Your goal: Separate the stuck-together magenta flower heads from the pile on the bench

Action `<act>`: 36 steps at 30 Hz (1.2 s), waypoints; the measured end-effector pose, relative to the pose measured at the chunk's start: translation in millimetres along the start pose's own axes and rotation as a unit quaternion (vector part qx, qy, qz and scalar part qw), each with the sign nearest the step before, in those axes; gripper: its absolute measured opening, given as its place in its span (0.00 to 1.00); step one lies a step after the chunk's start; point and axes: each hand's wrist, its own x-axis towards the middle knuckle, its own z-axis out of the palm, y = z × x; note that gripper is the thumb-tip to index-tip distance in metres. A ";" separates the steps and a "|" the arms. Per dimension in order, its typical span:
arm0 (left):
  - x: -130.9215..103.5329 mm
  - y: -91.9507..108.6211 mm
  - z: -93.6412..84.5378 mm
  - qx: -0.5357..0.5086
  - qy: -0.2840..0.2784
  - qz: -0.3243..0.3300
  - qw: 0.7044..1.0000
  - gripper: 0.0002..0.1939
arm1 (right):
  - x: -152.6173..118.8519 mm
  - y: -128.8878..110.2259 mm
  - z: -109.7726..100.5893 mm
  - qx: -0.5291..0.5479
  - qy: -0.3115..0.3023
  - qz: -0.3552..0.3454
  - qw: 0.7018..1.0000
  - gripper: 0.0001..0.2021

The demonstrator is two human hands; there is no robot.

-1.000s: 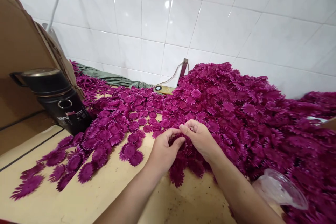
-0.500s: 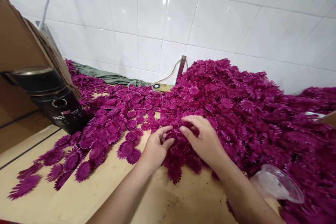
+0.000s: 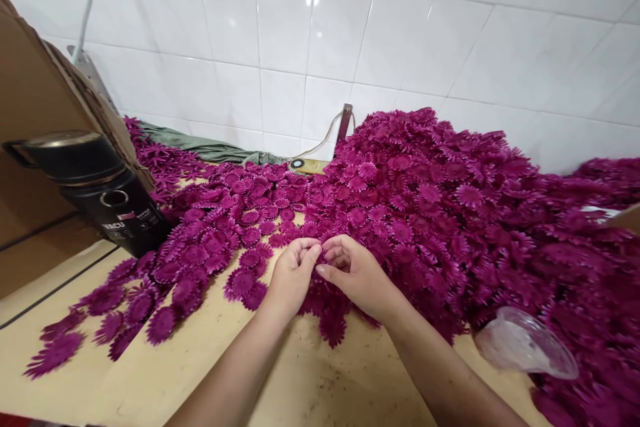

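My left hand (image 3: 294, 275) and my right hand (image 3: 354, 273) meet at the front edge of a heap of magenta artificial flower heads (image 3: 430, 193). Thumb and fingers are pinched on both hands, and the fingertips almost touch. A bit of magenta petal shows between them; it looks like one flower head, mostly covered by the fingers. Just below the hands, more flower heads (image 3: 333, 327) hang over the pile's front onto the tan tabletop (image 3: 320, 380). To the left lie thin, flat flower layers (image 3: 241, 282) in loose overlapping rows.
A black bottle (image 3: 113, 193) stands at the left against a cardboard box (image 3: 50, 113). A clear plastic cup (image 3: 525, 343) lies on its side at the right. Along the tiled wall (image 3: 290, 27) are a green cloth (image 3: 200, 141) and a yellow tool (image 3: 314, 166).
My right hand has moved left and closed toward my left hand. The left thumb and fingers have come together. Bottle, cup and heap stay in place.
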 end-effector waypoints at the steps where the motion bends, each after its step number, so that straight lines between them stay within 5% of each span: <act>1: -1.4 0.1 0.2 -0.004 0.003 -0.002 1.000 0.09 | -0.8 0.7 0.9 -0.024 0.017 -0.019 0.999 0.07; 7: -14.3 7.6 4.1 -0.008 -0.061 -0.031 0.998 0.11 | -1.2 -0.9 -4.1 -0.214 0.170 -0.123 0.954 0.06; 12: -23.6 3.3 -2.0 0.014 -0.100 -0.058 0.993 0.08 | 21.6 9.2 -56.3 -0.208 0.368 -0.082 0.903 0.07; 15: -23.8 -4.1 -6.6 0.027 -0.083 -0.051 0.995 0.12 | 18.2 12.7 -69.8 -0.263 0.338 -0.118 0.896 0.12; 18: -20.1 -8.2 -6.4 0.050 -0.060 -0.042 0.996 0.17 | -2.2 3.6 -48.8 -0.288 0.233 -0.162 0.914 0.12; 22: -16.6 -7.9 -3.0 0.046 -0.069 -0.054 0.995 0.24 | -24.5 -11.3 -11.8 -0.207 0.037 -0.091 0.973 0.06; 24: -17.2 -6.2 -1.8 0.028 -0.078 -0.058 0.995 0.25 | -27.8 -12.4 -4.0 -0.170 -0.006 -0.057 0.984 0.05; 30: -25.1 -0.2 5.1 0.003 -0.123 -0.060 0.991 0.17 | -17.2 -1.1 -6.2 -0.310 0.112 -0.078 0.941 0.10; 36: -30.7 -9.7 0.1 0.008 -0.091 -0.070 0.993 0.14 | 16.0 8.7 -49.8 -0.356 0.307 -0.042 0.882 0.10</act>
